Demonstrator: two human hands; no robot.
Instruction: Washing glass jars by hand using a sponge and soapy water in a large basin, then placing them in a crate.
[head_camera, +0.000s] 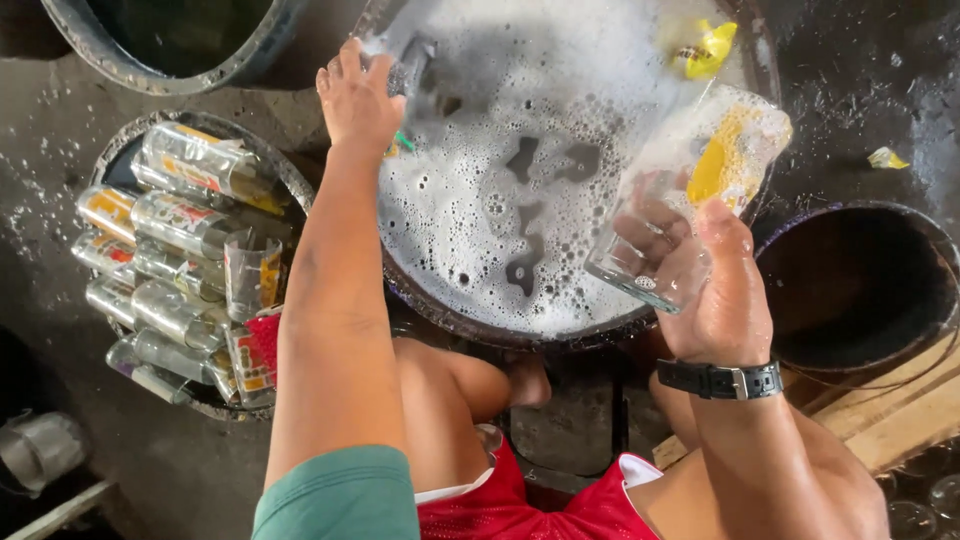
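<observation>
Soapy basin (470, 320) — glass (690, 190) in right hand (715, 290)

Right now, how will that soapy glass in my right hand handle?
The glass is probably slippery: suds coat it and the right hand looks wet. It looks like clear, rigid glass, so likely fragile if dropped. Set down on its side, it may roll.

Tray of glasses (190, 250) left of suds basin (560, 320); bucket (860, 290) right.
</observation>
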